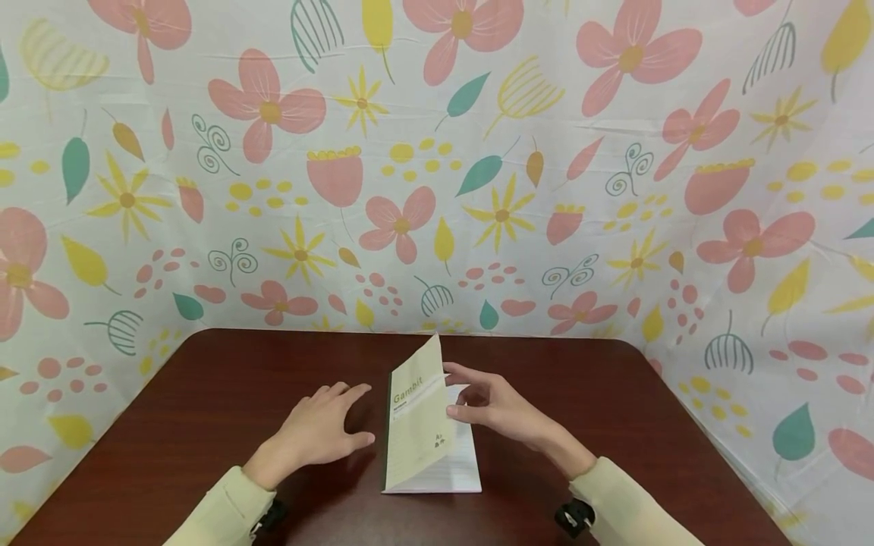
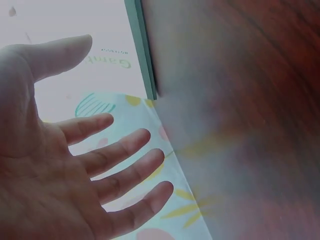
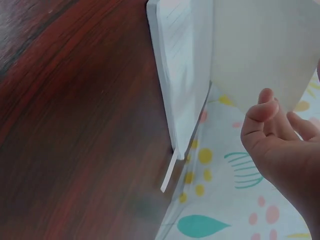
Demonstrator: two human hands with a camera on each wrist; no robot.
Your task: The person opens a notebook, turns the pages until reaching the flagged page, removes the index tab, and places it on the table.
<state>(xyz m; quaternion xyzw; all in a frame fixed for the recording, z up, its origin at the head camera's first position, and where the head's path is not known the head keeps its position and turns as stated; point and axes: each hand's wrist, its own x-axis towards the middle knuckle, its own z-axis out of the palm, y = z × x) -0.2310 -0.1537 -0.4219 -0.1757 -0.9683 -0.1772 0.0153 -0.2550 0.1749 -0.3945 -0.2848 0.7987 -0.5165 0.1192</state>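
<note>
The left hand (image 1: 321, 426), empty, fingers spread, is beside the Gambit notebook (image 1: 418, 432), midway between the table's (image 1: 146, 455) side edges. I'd steady the green spine (image 2: 141, 50) so nothing slides. The cream cover (image 1: 413, 421) tilts above white pages (image 1: 466, 462); the right hand (image 1: 501, 406) meets its free edge, gripping or not I can't tell.

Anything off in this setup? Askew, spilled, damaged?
One thing: a narrow white strip pokes out past the far end of the pale-yellow-covered rectangular paper notebook, over the dark reddish-brown wooden table. It overshoots otherwise even-looking pages; whether bookmark or loose paper, I can't tell. No spill or damage visible.
</note>
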